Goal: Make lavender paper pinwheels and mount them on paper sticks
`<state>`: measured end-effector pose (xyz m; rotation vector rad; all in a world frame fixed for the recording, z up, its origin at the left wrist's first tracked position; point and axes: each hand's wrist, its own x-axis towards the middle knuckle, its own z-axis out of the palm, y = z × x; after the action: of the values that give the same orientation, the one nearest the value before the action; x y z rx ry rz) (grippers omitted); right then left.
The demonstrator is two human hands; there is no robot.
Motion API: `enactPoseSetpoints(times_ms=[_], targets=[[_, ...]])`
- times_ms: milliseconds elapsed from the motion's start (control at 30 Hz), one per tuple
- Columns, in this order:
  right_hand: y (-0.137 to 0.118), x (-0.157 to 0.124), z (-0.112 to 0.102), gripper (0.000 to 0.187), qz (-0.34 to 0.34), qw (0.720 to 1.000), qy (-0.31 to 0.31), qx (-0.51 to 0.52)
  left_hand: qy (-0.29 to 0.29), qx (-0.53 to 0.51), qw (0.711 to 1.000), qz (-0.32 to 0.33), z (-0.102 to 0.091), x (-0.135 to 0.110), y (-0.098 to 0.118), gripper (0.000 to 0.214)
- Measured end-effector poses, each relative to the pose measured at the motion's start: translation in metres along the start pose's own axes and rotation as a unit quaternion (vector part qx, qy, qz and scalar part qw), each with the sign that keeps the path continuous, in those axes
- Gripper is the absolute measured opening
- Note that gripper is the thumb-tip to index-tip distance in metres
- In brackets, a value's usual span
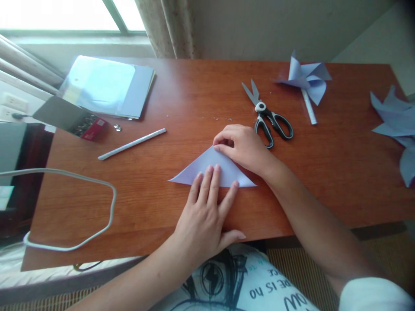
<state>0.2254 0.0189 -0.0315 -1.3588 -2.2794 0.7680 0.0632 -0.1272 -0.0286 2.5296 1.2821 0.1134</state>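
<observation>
A sheet of pale lilac paper, folded into a triangle, lies on the wooden table with its long edge toward me. My left hand rests flat on it near that long edge, fingers spread. At the top corner, the thumb and fingertips of my right hand pinch the paper. Just beyond my right hand lie scissors with black and white handles, their blades apart. To the left of the paper is a thin rolled white paper stick.
A paper pinwheel on a white stick lies at the back right, with more folded paper pieces at the right edge. A folder stack, a red and grey box and a white cable occupy the left side.
</observation>
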Motion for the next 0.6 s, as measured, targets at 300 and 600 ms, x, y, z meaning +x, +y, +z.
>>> enactPoseSetpoints(times_ms=[300,600], targets=[[-0.001,0.001,0.000,0.007,0.009,1.000,-0.006,0.000,-0.020,-0.014,0.999,-0.027,-0.003,0.008,0.011,0.110],[0.000,0.001,0.001,0.007,0.011,1.000,-0.003,-0.001,-0.076,0.041,0.995,-0.054,-0.017,0.021,0.027,0.118]])
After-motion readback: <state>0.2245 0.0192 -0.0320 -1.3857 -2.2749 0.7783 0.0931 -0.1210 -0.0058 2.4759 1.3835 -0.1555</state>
